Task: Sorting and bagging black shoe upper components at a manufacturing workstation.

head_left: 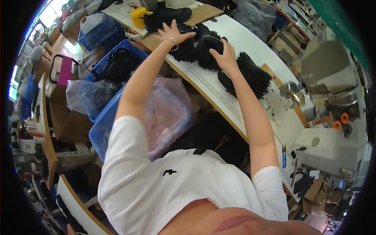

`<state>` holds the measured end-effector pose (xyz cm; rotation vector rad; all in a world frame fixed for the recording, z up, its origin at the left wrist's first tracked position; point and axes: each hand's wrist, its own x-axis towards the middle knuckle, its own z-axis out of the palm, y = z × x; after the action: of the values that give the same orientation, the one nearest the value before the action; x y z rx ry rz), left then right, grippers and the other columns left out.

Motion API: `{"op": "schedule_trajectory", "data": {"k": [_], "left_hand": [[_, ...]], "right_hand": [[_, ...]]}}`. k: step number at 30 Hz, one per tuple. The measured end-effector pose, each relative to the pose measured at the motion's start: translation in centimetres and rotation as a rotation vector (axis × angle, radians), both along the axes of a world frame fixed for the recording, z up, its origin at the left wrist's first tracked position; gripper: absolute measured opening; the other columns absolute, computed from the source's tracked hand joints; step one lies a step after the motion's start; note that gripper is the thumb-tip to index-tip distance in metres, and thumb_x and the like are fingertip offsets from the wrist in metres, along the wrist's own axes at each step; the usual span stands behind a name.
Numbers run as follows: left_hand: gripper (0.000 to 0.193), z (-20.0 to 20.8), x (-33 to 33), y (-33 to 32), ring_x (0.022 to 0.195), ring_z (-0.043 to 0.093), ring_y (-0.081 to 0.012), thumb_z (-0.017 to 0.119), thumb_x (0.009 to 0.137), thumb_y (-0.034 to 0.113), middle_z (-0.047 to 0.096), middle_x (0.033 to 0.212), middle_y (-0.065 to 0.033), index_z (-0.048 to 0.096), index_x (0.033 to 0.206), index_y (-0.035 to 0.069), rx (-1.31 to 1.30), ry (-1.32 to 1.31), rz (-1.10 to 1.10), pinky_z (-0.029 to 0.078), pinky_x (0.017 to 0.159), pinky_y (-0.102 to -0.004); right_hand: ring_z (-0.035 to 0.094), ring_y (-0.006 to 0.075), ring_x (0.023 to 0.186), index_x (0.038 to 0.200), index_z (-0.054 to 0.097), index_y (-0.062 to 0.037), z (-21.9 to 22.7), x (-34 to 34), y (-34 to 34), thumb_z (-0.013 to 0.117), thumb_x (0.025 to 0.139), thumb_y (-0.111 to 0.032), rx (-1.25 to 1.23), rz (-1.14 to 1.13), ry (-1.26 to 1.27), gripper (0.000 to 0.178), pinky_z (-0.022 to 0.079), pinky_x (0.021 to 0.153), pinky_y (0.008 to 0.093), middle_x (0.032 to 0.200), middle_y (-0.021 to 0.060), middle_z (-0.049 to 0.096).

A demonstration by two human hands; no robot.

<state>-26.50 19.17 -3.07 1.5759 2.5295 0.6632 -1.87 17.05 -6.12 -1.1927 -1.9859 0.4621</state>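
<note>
Shirt (188,188) fills the near edge, white with short sleeves, and both bare arms stretch away from it across the desk (250,47). Below the left arm a blue crate (102,131) lined with a clear bag (168,113) sits on the floor side, and black cloth shows dimly in the gap under the desk edge. To the right, closer in, a sewing machine (333,82) stands with orange knobs, and blue snips (284,160) lie on the white top. Farther out, a row of black fabric pieces (250,76) lies on the desk just beside the right forearm. The right hand (224,58) rests flat on the stack of black pieces (203,47), fingers together and pressing down rather than clamped. The left hand (172,35) lies on the far end of the same stack, fingers (184,36) spread apart, not closed on anything. As far as it shows, the pieces are being gathered or sorted at the far side; nothing lies under the machine's needle, so sewing of this batch looks not yet begun. Beyond the hands stand a yellow container (139,16) and a black shoe (168,15).
</note>
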Motion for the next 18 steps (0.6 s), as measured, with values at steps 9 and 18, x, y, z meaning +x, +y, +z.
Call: {"op": "schedule_trajectory", "data": {"k": [9,18], "left_hand": [[0.129,-5.4,-5.8,4.5,0.137,0.044,-0.0441,0.088,0.058,0.061,0.041,0.15,-0.0299,0.024,0.157,0.009,0.081,-0.52,-0.085,0.04,0.112,-0.0496],[0.098,-5.1,-4.4,-6.8,0.127,0.055,-0.0284,0.087,0.075,0.027,0.053,0.143,-0.0145,0.033,0.154,0.008,0.539,-1.754,-0.267,0.046,0.106,-0.0458]], "right_hand": [[0.051,0.0329,0.131,0.157,0.026,-0.0133,-1.1,-1.8,5.8,0.084,0.076,-0.015,-0.597,-0.034,0.345,0.1,0.043,0.108,0.0403,0.148,0.0217,0.045],[0.053,0.0258,0.131,0.144,0.05,-0.0079,-0.3,-2.6,-0.2,0.062,0.097,-0.027,-0.901,0.61,0.955,0.052,0.039,0.115,0.0427,0.141,0.0084,0.057]]}}
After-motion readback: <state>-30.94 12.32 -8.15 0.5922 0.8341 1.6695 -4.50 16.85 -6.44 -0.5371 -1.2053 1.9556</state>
